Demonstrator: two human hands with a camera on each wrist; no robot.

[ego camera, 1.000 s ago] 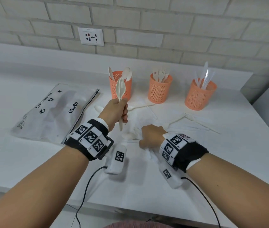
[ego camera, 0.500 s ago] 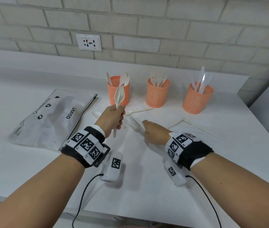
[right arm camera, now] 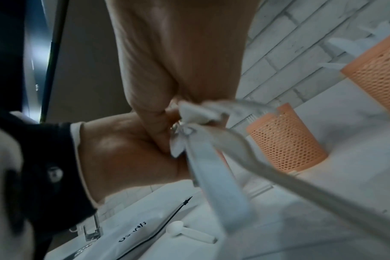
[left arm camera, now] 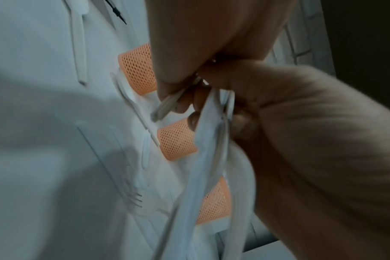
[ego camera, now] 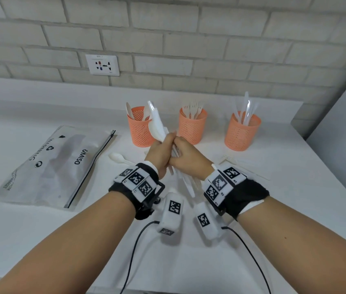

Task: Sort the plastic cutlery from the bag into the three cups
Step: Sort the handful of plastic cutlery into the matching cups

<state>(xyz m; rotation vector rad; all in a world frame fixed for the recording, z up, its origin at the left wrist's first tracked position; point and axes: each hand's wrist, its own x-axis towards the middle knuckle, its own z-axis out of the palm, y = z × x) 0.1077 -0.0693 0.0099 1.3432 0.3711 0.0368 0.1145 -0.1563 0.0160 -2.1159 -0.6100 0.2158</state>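
Three orange mesh cups stand at the back: the left cup (ego camera: 139, 126) holds spoons, the middle cup (ego camera: 192, 126) forks, the right cup (ego camera: 243, 130) knives. Above the table in front of them, my left hand (ego camera: 164, 143) grips a bundle of white cutlery (ego camera: 157, 124), spoon bowls pointing up before the left cup. My right hand (ego camera: 181, 150) is pressed against the left, its fingers curled round white handles (ego camera: 189, 185) that hang below both hands. The wrist views show the cutlery (left arm camera: 211, 140) (right arm camera: 211, 176) clamped between both hands; which pieces it is made of is blurred.
The flat zip bag (ego camera: 55, 166) lies at the left. A loose spoon (ego camera: 117, 157) rests beside it. White forks (ego camera: 227, 160) lie on the table (ego camera: 295, 187) at the right. A wall socket (ego camera: 103, 65) sits on the brick wall. Cables trail off the near edge.
My right hand has lifted off the table with white pieces and come up against my left hand. The left hand kept its spoons and shifted slightly right.
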